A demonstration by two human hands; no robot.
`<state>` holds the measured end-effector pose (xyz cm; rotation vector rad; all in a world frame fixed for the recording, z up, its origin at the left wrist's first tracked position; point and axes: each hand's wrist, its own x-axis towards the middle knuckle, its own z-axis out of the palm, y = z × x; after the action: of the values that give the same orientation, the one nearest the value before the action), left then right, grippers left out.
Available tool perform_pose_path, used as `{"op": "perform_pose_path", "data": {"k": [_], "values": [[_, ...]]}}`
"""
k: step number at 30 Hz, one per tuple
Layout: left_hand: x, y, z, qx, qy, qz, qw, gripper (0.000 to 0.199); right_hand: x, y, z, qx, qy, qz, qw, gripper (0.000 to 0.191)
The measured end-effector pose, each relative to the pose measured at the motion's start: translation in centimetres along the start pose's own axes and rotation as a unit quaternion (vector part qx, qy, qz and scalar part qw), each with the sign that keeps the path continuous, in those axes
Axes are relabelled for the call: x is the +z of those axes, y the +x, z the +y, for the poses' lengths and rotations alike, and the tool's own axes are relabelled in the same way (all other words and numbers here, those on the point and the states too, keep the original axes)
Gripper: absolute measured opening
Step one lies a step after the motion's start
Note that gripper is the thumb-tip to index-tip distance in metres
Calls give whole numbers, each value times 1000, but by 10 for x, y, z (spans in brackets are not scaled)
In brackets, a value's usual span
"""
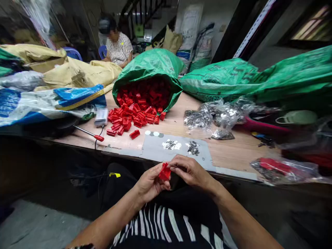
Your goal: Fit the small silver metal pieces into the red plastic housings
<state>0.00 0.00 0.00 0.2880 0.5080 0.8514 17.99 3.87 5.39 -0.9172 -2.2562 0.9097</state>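
Note:
Just off the table's front edge, my left hand (153, 185) is closed around a small red plastic part (164, 172) shaped like a little open housing. My right hand (188, 171) meets it from the right, thumb and forefinger pinched together at the part's upper edge. Whatever those fingertips hold is too small to make out. Beyond the hands lies a grey mat (153, 147) bearing two small piles of metal pieces, a bright pile (171, 144) and a darker pile (193, 148). Farther back, a heap of similar red parts (127, 117) spills from a green sack (153, 62).
Clear bags of metal pieces (218, 116) and a pink tray (264, 126) are on the right. A red-handled tool (98, 138) juts out at the left by a blue-white sack (33, 103). More green sacks (225, 77) line the back. A person (120, 48) sits behind.

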Motion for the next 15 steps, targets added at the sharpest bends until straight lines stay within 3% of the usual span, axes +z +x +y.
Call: {"op": "perform_pose_path", "data": {"k": [6, 11, 15], "values": [[-3, -1, 1, 3, 2, -8, 1000, 32, 5, -6, 11, -7, 33, 8, 999, 15], [-1, -1, 2, 10, 5, -13, 1000, 27, 8, -5, 10, 54, 24, 18, 998, 11], [-1, -2, 2, 15, 8, -6, 1000, 22, 5, -4, 8, 52, 22, 10, 998, 11]]}}
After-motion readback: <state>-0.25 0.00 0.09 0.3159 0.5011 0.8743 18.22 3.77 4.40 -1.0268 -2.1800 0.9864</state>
